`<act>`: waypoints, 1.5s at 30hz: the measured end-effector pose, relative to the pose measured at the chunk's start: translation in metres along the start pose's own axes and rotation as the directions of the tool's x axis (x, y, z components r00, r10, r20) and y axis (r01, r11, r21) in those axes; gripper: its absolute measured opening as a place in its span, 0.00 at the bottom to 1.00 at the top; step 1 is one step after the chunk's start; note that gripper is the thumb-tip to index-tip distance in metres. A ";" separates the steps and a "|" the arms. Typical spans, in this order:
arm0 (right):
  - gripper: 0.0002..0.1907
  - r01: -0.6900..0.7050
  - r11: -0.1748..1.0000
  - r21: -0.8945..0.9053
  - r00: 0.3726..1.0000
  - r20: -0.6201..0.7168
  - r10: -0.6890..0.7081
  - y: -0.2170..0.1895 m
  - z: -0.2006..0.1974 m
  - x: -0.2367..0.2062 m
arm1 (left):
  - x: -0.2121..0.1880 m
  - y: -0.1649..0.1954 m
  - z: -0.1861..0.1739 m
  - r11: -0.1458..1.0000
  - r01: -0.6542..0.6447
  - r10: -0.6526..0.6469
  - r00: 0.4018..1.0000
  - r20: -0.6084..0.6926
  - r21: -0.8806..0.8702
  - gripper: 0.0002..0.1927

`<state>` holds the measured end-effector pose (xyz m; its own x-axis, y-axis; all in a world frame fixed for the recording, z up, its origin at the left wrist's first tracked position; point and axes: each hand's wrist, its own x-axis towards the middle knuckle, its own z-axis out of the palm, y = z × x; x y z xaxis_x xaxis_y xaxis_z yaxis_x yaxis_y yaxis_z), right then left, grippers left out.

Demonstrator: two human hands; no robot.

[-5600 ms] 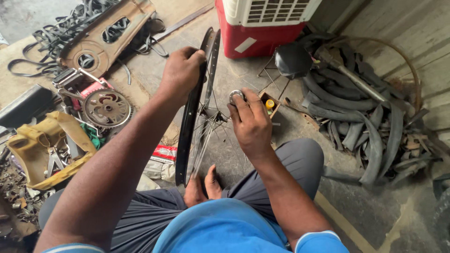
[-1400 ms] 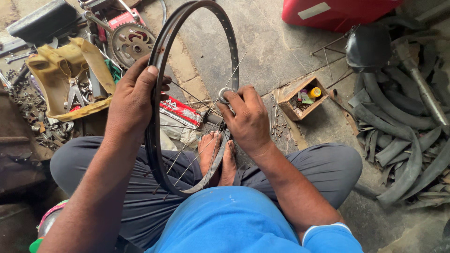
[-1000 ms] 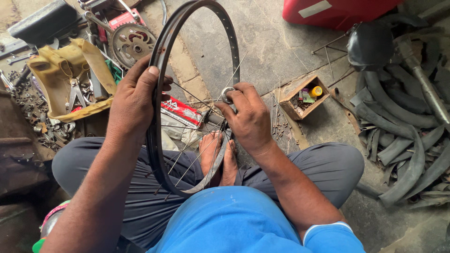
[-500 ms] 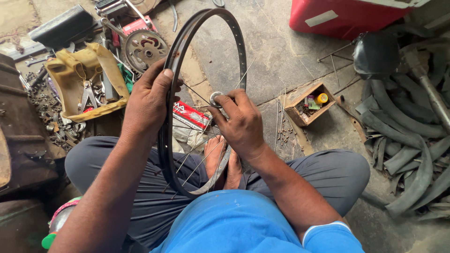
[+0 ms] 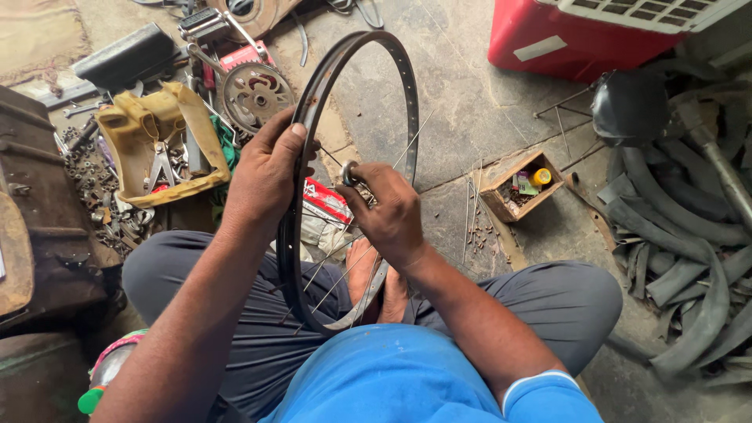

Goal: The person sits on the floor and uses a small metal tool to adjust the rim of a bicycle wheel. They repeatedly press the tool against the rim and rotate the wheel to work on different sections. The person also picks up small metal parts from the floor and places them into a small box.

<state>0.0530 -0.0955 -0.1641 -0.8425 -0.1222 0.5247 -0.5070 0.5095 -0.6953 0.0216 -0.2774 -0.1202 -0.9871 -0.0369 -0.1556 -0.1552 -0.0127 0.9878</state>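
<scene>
The wheel rim (image 5: 407, 102) stands nearly upright between your knees, its bottom edge down by your bare feet (image 5: 376, 278) and its long loop running away from you toward the red cooler (image 5: 580, 39). The hub (image 5: 348, 172) sits in the middle of that loop, with thin spokes (image 5: 333, 270) fanning from it down to the rim. Your left hand (image 5: 266, 176) is clamped on the rim's left side, thumb over the edge. Your right hand (image 5: 388, 215) is the nearer one to the hub: its fingers are pinched around it. A small wooden box (image 5: 521, 184) lies on the floor to your right, a yellow tray (image 5: 160, 145) of tools to your left.
</scene>
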 end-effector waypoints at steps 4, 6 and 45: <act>0.14 0.015 0.993 0.121 0.999 -0.049 -0.009 -0.007 0.010 0.013 | 0.001 0.000 0.001 0.998 -0.028 0.029 0.999 -0.017 0.051 0.21; 0.13 0.060 0.990 0.130 0.995 -0.093 -0.048 -0.012 0.015 0.021 | 0.001 -0.002 0.004 0.999 -0.034 0.035 0.999 -0.014 0.040 0.21; 0.25 0.189 0.972 -0.140 0.975 -0.086 -0.202 -0.035 0.012 0.032 | -0.003 0.020 0.017 0.881 -0.115 0.207 0.966 -0.157 0.459 0.20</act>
<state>0.0420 -0.1274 -0.1290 -0.7034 -0.1489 0.6950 -0.6267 0.5912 -0.5076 0.0208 -0.2601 -0.0997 -0.9794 -0.1949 0.0535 -0.0412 0.4519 0.8911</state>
